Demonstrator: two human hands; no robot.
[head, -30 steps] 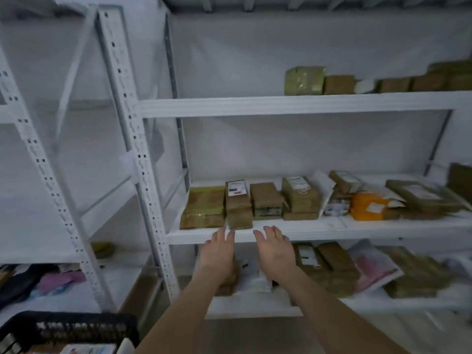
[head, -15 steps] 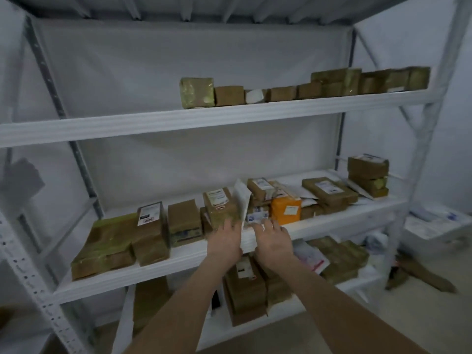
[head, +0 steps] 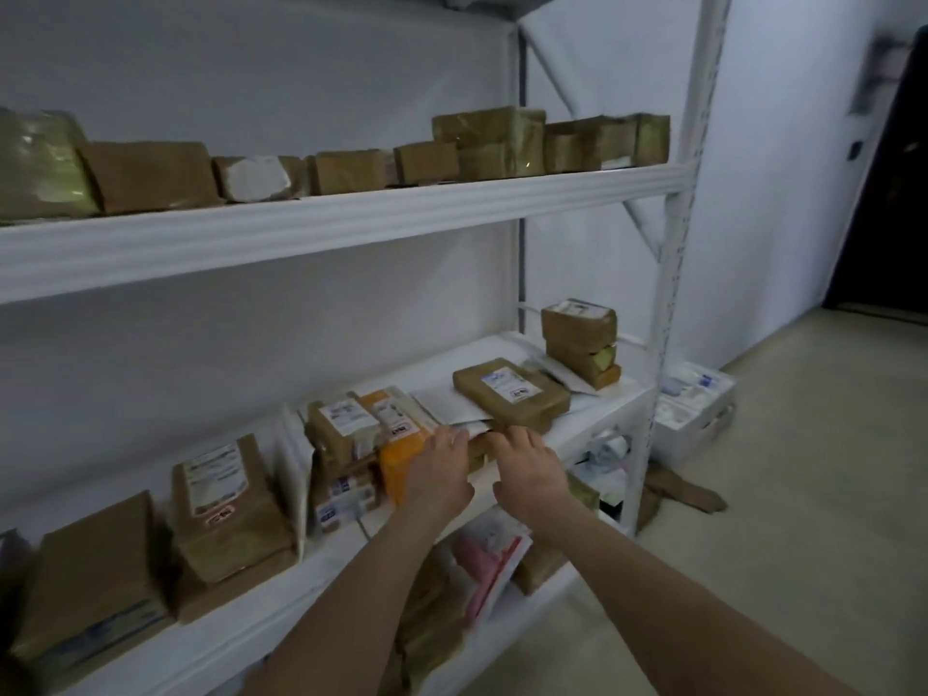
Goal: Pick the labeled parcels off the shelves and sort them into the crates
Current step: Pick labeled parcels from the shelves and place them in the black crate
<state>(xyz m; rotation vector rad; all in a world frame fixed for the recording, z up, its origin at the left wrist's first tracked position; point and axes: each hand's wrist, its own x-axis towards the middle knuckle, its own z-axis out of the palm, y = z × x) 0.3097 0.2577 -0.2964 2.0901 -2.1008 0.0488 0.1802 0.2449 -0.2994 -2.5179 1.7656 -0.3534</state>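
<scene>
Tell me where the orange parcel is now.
In the head view, the orange parcel lies on the middle shelf near the centre, right of a brown labelled parcel and partly covered by the left hand.

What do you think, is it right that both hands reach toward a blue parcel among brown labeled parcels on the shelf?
Wrong colour: in the head view the left hand and right hand reach toward an orange parcel, not blue, among brown labeled parcels on the shelf.

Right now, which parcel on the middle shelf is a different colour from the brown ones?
The orange parcel right by the left hand; it alone is bright orange, the boxes around it are brown.
</scene>
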